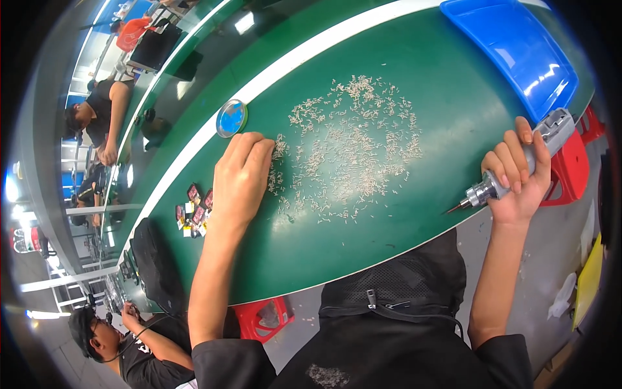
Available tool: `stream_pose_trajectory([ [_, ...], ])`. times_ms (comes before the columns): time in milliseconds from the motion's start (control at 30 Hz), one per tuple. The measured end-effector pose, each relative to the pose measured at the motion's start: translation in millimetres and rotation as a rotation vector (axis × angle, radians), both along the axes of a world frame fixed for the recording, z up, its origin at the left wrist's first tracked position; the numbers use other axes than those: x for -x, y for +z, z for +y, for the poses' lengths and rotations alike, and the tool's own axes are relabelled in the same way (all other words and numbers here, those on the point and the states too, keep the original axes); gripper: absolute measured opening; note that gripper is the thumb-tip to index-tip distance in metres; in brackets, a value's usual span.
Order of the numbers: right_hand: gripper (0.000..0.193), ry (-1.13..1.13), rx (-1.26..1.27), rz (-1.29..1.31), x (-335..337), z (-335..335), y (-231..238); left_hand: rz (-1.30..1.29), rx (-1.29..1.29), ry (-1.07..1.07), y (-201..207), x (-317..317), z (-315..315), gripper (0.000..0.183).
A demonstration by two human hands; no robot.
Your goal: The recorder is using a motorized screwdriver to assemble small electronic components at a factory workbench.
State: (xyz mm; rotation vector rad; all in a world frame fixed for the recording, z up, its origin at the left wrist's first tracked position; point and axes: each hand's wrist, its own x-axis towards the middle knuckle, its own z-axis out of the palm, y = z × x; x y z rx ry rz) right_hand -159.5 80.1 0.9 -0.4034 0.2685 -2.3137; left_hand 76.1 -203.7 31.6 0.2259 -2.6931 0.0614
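Small pale pieces (pixel 350 152), slim like tiny screws, lie scattered in a broad patch on the green tabletop (pixel 447 91). At the patch's left edge is my left hand (pixel 241 172), back upward, fingers bent and pressed together; anything between the fingertips is hidden. My right hand (pixel 518 170) is wrapped round a grey electric screwdriver (pixel 546 137) beyond the table's front right edge. Its thin bit points left and slightly down, touching nothing that I can see. Just beyond my left hand stands a small round clear dish (pixel 232 118) with blue inside.
A blue plastic bin (pixel 518 48) sits at the table's far right. Small dark and white blocks (pixel 194 211) cluster left of my forearm, near a black bag (pixel 154 262). Red stools (pixel 570 165) stand beside the table. Another person (pixel 139 343) sits at the lower left.
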Motion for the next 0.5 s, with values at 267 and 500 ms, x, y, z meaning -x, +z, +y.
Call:
stream_pose_trajectory([
  [267,0.019,0.007,0.007,-0.009,-4,2,-1,0.171,-0.37,0.093,3,-12,36,0.014],
  [500,0.021,0.008,-0.004,-0.028,-15,-3,3,0.248,-0.984,0.108,11,-15,112,0.016],
])
